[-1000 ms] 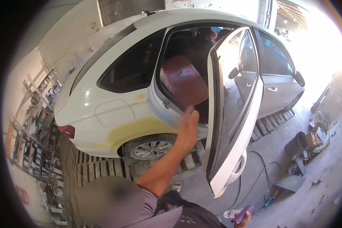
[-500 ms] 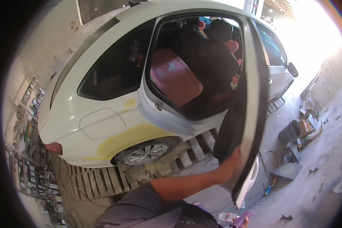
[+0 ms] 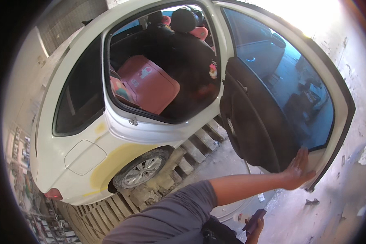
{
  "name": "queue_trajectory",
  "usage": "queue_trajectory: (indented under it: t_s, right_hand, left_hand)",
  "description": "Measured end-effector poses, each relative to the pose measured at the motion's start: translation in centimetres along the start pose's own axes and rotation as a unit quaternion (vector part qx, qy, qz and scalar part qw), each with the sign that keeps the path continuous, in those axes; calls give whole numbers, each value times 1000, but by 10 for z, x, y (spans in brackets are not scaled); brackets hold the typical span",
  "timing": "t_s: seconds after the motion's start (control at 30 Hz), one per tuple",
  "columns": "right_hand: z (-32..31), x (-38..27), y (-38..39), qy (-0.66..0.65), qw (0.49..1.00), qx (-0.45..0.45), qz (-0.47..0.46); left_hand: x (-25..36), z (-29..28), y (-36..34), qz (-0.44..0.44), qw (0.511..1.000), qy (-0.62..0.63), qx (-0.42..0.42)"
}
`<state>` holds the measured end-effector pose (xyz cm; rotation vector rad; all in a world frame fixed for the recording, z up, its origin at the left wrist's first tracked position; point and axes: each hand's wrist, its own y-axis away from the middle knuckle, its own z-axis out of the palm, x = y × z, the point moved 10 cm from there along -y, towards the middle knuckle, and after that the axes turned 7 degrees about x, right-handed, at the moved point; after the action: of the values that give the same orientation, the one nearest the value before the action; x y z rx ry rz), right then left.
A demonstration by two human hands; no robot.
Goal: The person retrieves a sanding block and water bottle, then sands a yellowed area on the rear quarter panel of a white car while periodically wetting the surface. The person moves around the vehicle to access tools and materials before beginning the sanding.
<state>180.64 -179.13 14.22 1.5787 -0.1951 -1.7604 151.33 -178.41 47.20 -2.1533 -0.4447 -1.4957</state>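
My left arm reaches across to the open rear door [image 3: 256, 122] of a white car. My left hand [image 3: 299, 173] lies flat on the door's lower edge frame, below the window, fingers stretched out. Low in the view, my right hand [image 3: 255, 235] is wrapped round a dark purple block [image 3: 255, 221]. A whitish bottle-like thing [image 3: 240, 217] shows beside that hand; I cannot tell whether it is held too. The car's rear side [image 3: 110, 150] has yellowish patches around the wheel arch.
Inside the car, a pink mat [image 3: 150, 83] covers the rear seat. The rear wheel [image 3: 142, 171] stands by a slatted wooden platform [image 3: 191, 152]. Cluttered shelves [image 3: 20, 162] line the left side. A small dark piece [image 3: 312, 201] lies on the floor beyond the door.
The rear door has swung wider, away from the car body, with my left hand on it. My right hand with the purple block has come further into view.
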Motion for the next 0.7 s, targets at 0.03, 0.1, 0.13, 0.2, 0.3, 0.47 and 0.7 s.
queue_trajectory:
  t_s: [0.03, 0.1, 0.13, 0.2, 0.3, 0.47, 0.7]
  right_hand:
    - [2, 8, -2, 2, 1000, -12, 14]
    - [-1, 7, -6, 12, 1000, -14, 20]
    - [2, 10, -7, 21, 999, -14, 29]
    - [6, 18, -7, 36, 998, -18, 48]
    - [-11, 6, -18, 55, 998, -2, 39]
    - [47, 11, -9, 115, 989, -68, 60]
    - [130, 35, 11, 159, 974, -150, 58]
  left_hand:
    - [-4, -1, -11, -3, 1000, -10, -20]
    - [-1, 10, -38, 12, 998, -16, -65]
    - [-5, 3, -41, 10, 999, -7, -51]
    - [-21, -16, -37, 7, 1000, 9, -21]
    - [-67, -18, -12, -80, 994, 62, -42]
    - [-213, -52, 110, -245, 967, 60, 49]
    - [-226, -50, 220, -330, 894, 294, 76]
